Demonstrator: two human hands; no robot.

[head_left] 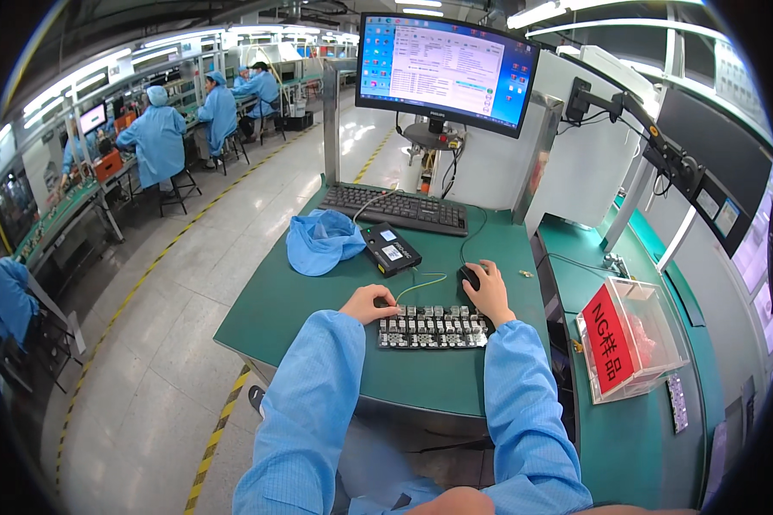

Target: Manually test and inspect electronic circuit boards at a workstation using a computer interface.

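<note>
Smooth green tabletop (270,318) | left hand (369,305) at blocky silvery parts (433,328), grip unclear | right hand (490,292) cupped round black mouse (467,276)

Bright, cool light from ceiling tubes (537,15), glare patches on the pale floor (155,378), fisheye curvature toward black corners.

One left hand (371,304) and one right hand (491,293) make two. On the table (275,318) are three rows of small parts (433,327), one black mouse (467,276), one keyboard (395,209), one blue cap (319,247) and one black device (392,250); one lit monitor (445,62) stands behind.
</note>
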